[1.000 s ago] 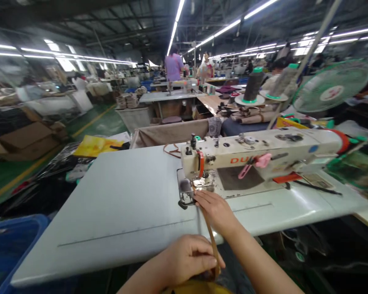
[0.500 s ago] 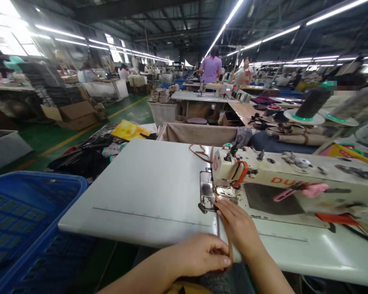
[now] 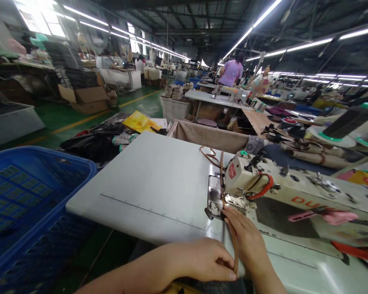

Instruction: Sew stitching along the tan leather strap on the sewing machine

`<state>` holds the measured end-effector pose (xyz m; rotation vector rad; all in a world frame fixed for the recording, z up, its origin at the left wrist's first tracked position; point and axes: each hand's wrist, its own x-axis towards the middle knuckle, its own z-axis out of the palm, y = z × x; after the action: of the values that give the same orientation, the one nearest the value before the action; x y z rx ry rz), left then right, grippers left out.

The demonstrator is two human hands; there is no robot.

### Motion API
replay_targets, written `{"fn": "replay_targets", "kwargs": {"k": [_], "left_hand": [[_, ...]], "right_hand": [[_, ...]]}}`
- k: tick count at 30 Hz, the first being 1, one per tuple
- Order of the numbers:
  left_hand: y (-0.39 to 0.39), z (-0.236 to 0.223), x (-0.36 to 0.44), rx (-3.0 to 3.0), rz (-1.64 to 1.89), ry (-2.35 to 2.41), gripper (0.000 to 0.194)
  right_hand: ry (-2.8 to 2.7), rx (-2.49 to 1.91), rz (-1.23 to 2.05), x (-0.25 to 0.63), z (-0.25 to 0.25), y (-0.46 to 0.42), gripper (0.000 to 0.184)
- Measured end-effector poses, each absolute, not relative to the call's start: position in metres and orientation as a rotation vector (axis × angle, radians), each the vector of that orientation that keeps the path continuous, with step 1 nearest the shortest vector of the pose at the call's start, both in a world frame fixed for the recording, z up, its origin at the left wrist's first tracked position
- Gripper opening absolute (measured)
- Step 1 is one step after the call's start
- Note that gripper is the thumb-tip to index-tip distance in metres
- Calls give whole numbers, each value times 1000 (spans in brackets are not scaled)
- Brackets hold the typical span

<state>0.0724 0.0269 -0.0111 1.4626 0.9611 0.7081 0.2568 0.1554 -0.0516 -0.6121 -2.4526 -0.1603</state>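
A narrow brown strap (image 3: 235, 252) runs from near my lap up into the needle area of a white sewing machine (image 3: 276, 179). My left hand (image 3: 207, 259) pinches the strap at the table's front edge, thumb and fingers closed on it. Just in front of the needle, my right hand (image 3: 245, 230) lies over the strap, fingers extended and together, fingertips pressing it down beside the metal plate (image 3: 214, 198). Behind the needle, more of the strap lies in loose loops (image 3: 211, 155) on the pale table (image 3: 159, 175).
A blue plastic basket (image 3: 79, 163) stands left of the table. Behind the table is a fabric-lined bin (image 3: 208, 132). Thread cones (image 3: 349, 122) stand at the right. A pink-handled tool (image 3: 337, 216) is on the machine's arm. A person in purple (image 3: 232, 72) is further back.
The view has swung left, so the machine sits further right and the blue basket shows more. Both hands stay on the strap; a stretch of it now shows behind the needle.
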Motion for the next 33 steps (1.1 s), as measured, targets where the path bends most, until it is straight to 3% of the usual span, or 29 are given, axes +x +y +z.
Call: {"fn": "replay_targets", "kwargs": {"k": [12, 24, 33], "left_hand": [[68, 2, 53, 1899, 579, 1392, 22], [206, -2, -3, 1773, 607, 2032, 30], [275, 3, 14, 1745, 619, 2115, 30]], "right_hand": [[-2480, -581, -173, 260, -55, 160, 33], [-2445, -600, -151, 256, -50, 156, 29], [-2464, -672, -116, 258, -53, 153, 30]]}}
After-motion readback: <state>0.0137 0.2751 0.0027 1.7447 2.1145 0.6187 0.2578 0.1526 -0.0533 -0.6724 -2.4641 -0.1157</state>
